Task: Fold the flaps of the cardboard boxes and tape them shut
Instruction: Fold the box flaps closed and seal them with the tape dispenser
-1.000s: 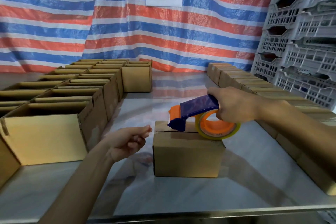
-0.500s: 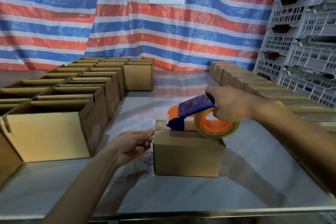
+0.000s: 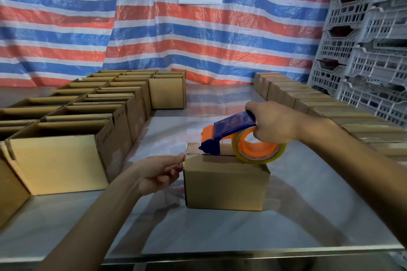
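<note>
A small cardboard box (image 3: pixel 224 185) with its flaps folded down stands in the middle of the steel table (image 3: pixel 220 233). My right hand (image 3: pixel 273 123) grips the blue and orange tape dispenser (image 3: pixel 233 138), whose clear tape roll rests on the box top. The dispenser's nose sits near the box's left top edge. My left hand (image 3: pixel 158 171) is at the box's left side, thumb and forefinger pinched together by the top corner, apparently on the clear tape end, which is too faint to make out.
Rows of open-topped cardboard boxes (image 3: pixel 61 156) fill the table's left side. A line of closed boxes (image 3: pixel 330 112) runs along the right edge. Stacked grey plastic crates (image 3: pixel 370 50) stand at the far right. A striped tarp (image 3: pixel 132 28) hangs behind.
The dispenser has lowered onto the box top. My left hand has moved right to the box's top left corner and pinches there.
</note>
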